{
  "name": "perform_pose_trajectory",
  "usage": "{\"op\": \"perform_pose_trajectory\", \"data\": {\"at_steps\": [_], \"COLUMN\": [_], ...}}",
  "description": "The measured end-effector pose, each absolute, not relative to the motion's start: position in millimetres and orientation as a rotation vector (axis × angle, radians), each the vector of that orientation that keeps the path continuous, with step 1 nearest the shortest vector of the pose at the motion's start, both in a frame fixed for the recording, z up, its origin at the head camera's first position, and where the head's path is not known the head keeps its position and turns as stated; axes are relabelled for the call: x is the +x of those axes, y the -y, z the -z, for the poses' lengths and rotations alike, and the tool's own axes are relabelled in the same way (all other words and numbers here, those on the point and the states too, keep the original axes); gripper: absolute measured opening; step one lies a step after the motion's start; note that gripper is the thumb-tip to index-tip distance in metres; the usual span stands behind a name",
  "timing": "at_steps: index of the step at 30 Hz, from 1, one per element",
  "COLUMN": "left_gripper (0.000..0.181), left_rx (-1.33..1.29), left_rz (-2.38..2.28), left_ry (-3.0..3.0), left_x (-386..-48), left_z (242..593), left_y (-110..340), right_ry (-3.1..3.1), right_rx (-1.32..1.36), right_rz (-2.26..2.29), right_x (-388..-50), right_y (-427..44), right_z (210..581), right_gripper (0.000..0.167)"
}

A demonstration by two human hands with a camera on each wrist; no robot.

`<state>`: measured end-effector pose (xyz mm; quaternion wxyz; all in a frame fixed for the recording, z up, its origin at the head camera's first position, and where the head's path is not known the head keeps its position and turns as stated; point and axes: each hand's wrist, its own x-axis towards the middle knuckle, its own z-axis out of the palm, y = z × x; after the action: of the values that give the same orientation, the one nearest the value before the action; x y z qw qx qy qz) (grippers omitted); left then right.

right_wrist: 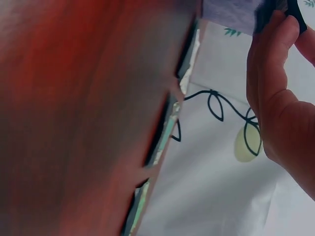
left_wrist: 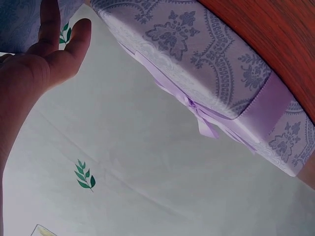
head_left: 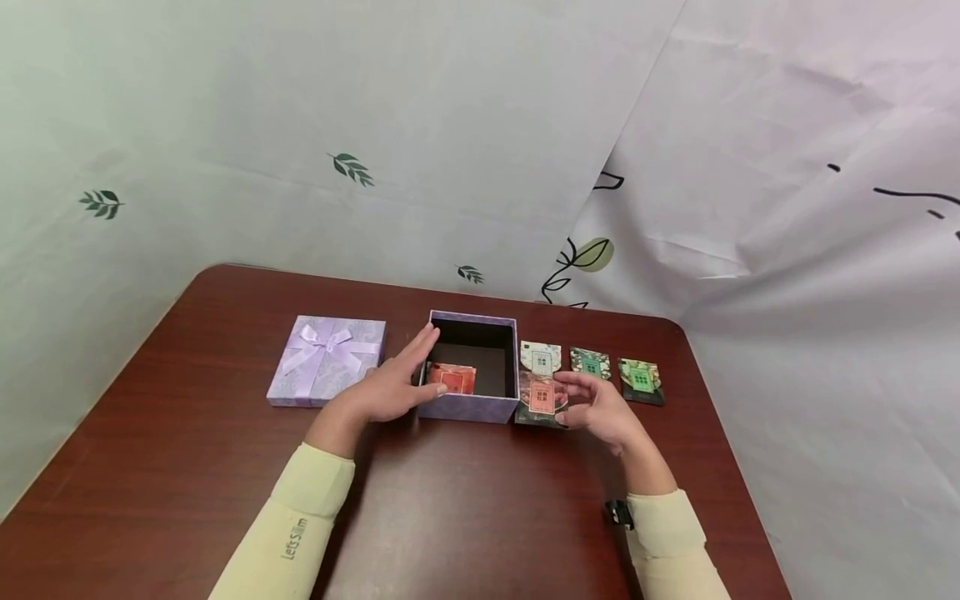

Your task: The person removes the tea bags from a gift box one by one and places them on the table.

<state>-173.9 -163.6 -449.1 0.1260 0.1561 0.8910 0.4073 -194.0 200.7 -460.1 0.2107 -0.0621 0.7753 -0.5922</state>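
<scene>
A lidless purple box point(head_left: 468, 408) with a dark inside stands on the table, and a red packet point(head_left: 453, 381) lies inside at its front left. My left hand point(head_left: 384, 390) rests against the box's left side with fingers extended, its thumb over the front left corner. To the right of the box, my right hand point(head_left: 606, 414) pinches a reddish-brown packet point(head_left: 540, 398) by its right edge. That packet overlaps the lower part of a white packet point(head_left: 538, 357). In the right wrist view, the held packet's dark edge point(right_wrist: 266, 17) shows at the fingertips.
A purple patterned lid point(head_left: 303, 385) with a ribbon bow lies left of the box. Two green packets, one dark green point(head_left: 588, 362) and one lighter point(head_left: 641, 379), lie at the right. A patterned white cloth point(head_left: 420, 167) hangs behind the brown table point(head_left: 465, 492).
</scene>
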Motion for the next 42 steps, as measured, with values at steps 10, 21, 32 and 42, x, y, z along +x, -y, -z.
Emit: {"op": "perform_pose_trajectory", "data": {"at_steps": [10, 21, 32, 42], "left_gripper": [0.090, 0.090, 0.091, 0.091], "left_rx": [0.481, 0.508, 0.511, 0.507], "left_rz": [-1.196, -1.251, -1.270, -1.266], "left_ry": [-2.599, -2.578, -2.573, -2.564], "left_x": [-175.8, -175.0, -175.3, -174.5], "left_z": [447.2, 449.9, 450.6, 450.9], "left_y": [163.5, 164.3, 163.5, 162.9], "right_ry": [-2.192, -2.334, -2.626, -2.719], "right_rx": [-0.151, -0.198, -0.211, -0.256], "right_rz": [1.547, 1.290, 0.933, 0.815], "right_x": [-196.1, -195.2, -186.1, -182.1], "right_y": [-202.5, -194.7, -183.4, -180.9], "right_z": [473.0, 479.3, 485.7, 483.7], "right_gripper": [0.062, 0.061, 0.059, 0.058]}}
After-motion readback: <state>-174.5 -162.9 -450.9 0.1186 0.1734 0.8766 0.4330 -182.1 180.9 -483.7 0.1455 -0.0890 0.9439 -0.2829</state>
